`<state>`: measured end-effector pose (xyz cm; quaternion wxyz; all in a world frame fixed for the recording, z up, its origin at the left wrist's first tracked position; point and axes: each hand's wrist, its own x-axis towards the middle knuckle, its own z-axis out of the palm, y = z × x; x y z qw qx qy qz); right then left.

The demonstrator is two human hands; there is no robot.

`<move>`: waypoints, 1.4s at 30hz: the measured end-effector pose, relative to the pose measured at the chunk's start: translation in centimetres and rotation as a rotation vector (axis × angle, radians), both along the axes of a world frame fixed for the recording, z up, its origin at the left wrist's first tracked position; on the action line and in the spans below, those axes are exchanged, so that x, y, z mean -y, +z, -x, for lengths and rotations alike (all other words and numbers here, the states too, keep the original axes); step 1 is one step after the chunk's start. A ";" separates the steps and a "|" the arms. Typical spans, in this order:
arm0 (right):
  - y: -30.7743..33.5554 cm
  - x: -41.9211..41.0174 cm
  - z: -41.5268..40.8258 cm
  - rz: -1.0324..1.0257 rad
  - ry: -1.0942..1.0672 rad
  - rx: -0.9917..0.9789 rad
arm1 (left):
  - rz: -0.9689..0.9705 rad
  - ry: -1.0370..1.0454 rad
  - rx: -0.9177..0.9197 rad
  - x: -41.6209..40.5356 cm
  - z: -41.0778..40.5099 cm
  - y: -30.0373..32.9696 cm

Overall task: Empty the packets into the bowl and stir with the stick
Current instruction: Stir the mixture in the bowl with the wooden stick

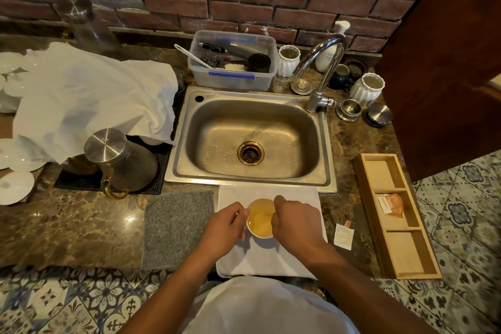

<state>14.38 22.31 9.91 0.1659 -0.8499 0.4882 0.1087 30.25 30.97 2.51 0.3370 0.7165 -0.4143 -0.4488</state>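
- Both forearms reach in from the bottom edge, meeting at a small white bowl point(260, 218) of amber liquid on a white cloth point(271, 255) before the sink point(250, 138).
- Left hand point(225, 228) steadies the bowl's left rim, fingers curled against it.
- Right hand point(294, 221) sits at the right rim, fingers bunched as if pinching the stick; I cannot make the stick out.
- Torn white packet point(343, 236) lies right of the cloth; an orange packet point(392, 205) waits in the wooden tray point(431, 263), nearer the right hand.
- No writing is readable.
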 end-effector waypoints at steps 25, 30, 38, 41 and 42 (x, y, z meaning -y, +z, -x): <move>0.2 2.0 6.2 -0.329 -0.392 0.589 | -0.046 0.008 -0.038 0.0 0.0 1.4; 0.1 1.6 9.1 -0.513 -0.533 0.807 | -0.069 0.019 -0.071 0.0 0.1 1.7; -2.4 1.0 11.2 -0.515 -0.640 0.758 | -0.116 0.050 -0.145 0.2 0.0 1.5; -3.2 1.0 11.9 -0.495 -0.607 0.661 | -0.115 0.055 -0.147 0.2 0.2 1.7; -3.4 1.0 12.3 -0.504 -0.583 0.650 | -0.119 0.059 -0.146 0.2 0.2 1.7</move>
